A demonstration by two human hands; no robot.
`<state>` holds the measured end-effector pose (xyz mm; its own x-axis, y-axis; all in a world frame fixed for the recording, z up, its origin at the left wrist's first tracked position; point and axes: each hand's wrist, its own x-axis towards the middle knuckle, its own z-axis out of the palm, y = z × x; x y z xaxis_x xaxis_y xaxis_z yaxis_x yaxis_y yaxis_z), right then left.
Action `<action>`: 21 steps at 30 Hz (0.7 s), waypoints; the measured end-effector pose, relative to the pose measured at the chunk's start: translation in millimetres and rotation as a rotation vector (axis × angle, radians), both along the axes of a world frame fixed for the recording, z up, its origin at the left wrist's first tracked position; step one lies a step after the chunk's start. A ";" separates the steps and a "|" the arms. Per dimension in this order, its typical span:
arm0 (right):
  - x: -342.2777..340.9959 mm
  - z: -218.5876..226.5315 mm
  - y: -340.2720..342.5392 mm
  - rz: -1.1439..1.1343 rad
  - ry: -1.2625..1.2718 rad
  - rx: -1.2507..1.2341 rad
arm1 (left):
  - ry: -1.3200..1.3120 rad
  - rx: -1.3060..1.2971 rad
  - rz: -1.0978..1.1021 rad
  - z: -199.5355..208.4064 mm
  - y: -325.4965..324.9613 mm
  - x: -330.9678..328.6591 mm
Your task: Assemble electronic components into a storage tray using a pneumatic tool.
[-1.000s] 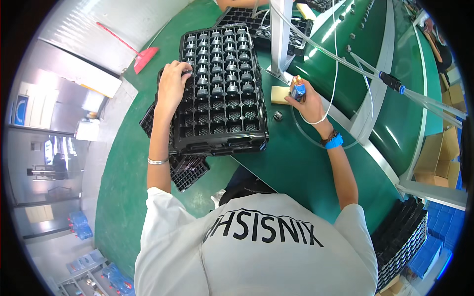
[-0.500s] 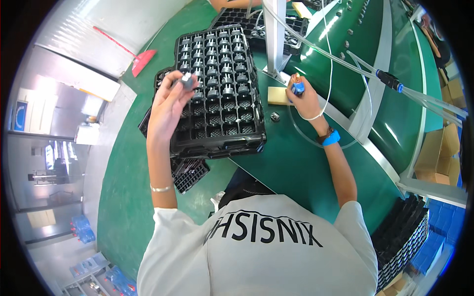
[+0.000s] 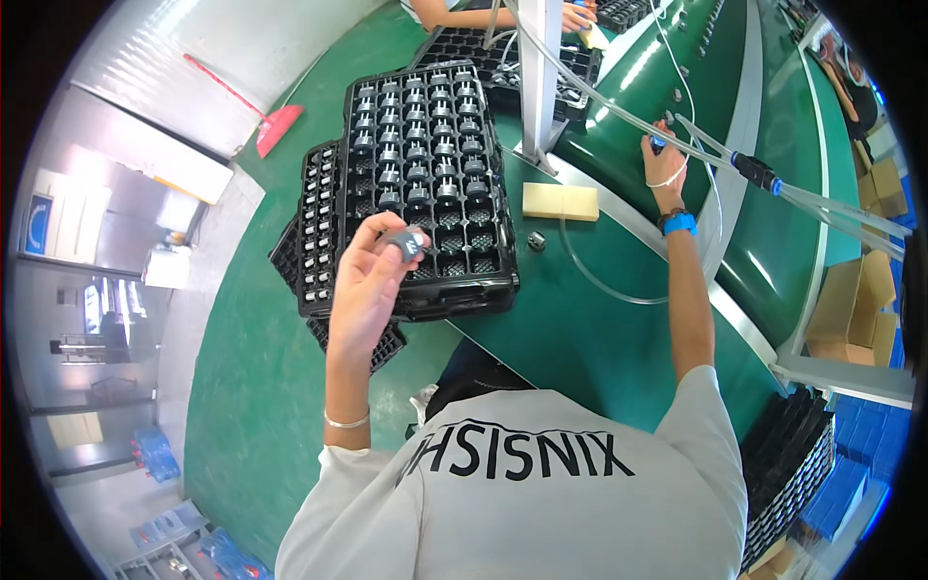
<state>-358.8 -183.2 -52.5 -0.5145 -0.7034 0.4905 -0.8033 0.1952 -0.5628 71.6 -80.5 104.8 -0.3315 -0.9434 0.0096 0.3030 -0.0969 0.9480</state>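
Low over the near half of the black tray (image 3: pixel 462 286), my left hand (image 3: pixel 367 275) pinches a dark grey round part (image 3: pixel 407 244) with a pale tip. Several dark plug-like parts with metal prongs (image 3: pixel 416 135) stand upright in the tray's far rows; nearer pockets show bare patterned bottoms. My right hand (image 3: pixel 665 166) reaches over the green conveyor belt (image 3: pixel 619 155), closed around a small blue tool (image 3: pixel 658 142). Only part of that tool shows between the fingers. Just past the fingertips lies a small metallic part (image 3: pixel 668 117).
A yellow block (image 3: pixel 561 202) and a small metal part (image 3: pixel 536 241) lie on the green table. Clear tubes hang beside a white post (image 3: pixel 539 87). A co-worker's hand (image 3: pixel 578 16) is at the far side. Stacked black trays (image 3: pixel 788 474) stand at right.
My right hand has moved away and to the right, from beside the yellow block to over the belt. My left hand has come nearer and rightward with its part. A co-worker's hand has appeared.
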 end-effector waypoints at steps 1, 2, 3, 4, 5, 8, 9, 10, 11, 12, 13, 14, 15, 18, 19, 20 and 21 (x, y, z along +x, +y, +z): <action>0.0 2.4 1.1 0.057 0.010 -0.090 | 0.030 -0.029 -0.005 1.1 4.1 -5.3; -1.7 5.3 2.2 0.065 0.010 -0.091 | -0.006 -0.023 -0.011 0.5 6.1 -8.0; -4.3 8.5 3.5 0.057 0.037 -0.059 | -0.017 -0.035 -0.027 0.3 7.2 -11.7; -0.9 13.8 4.4 0.055 0.062 -0.026 | -0.030 -0.046 -0.038 0.0 8.4 -14.4; 3.8 17.8 7.1 0.095 0.163 -0.098 | 0.001 -0.063 -0.039 -1.8 10.4 -17.7; 42.8 42.9 31.9 0.111 0.434 -0.268 | -0.004 -0.141 -0.027 -4.7 12.6 -28.7; 53.2 40.3 40.0 0.387 -0.327 -0.263 | -0.002 -0.138 -0.032 -3.0 12.5 -35.0; 87.5 60.6 51.7 0.611 -0.708 -0.289 | -0.015 -0.155 -0.037 -0.8 14.4 -36.4; 113.6 77.9 69.0 0.630 -1.036 -0.103 | -0.022 -0.173 -0.053 1.3 15.5 -38.7; 143.0 106.2 87.0 0.701 -1.368 -0.077 | -0.022 -0.169 -0.056 1.4 14.9 -42.3; 166.6 125.6 99.1 0.881 -1.582 -0.115 | -0.010 -0.216 -0.093 0.1 13.5 -46.4; 175.5 132.4 106.6 1.002 -1.655 -0.007 | -0.001 -0.266 -0.124 0.5 14.0 -49.2; 189.1 146.1 117.8 0.925 -1.722 0.058 | 0.004 -0.282 -0.130 -0.1 14.2 -52.9; 190.9 144.4 123.9 1.144 -1.614 0.182 | 0.035 -0.325 -0.163 2.5 15.7 -61.0; 188.6 145.6 124.9 1.157 -1.622 0.212 | 0.036 -0.317 -0.164 2.8 17.5 -62.5; 187.4 143.9 125.0 1.157 -1.622 0.212 | 0.036 -0.317 -0.165 1.9 16.5 -62.6; 186.9 141.4 124.7 1.142 -1.634 0.238 | 0.021 -0.332 -0.177 0.3 15.0 -62.4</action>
<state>-171.9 -58.5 88.8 0.3520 -0.9357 -0.0227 0.5571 0.2289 -0.7983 9.1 -65.5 105.1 -0.4855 -0.8160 0.3137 0.3284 0.1623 0.9305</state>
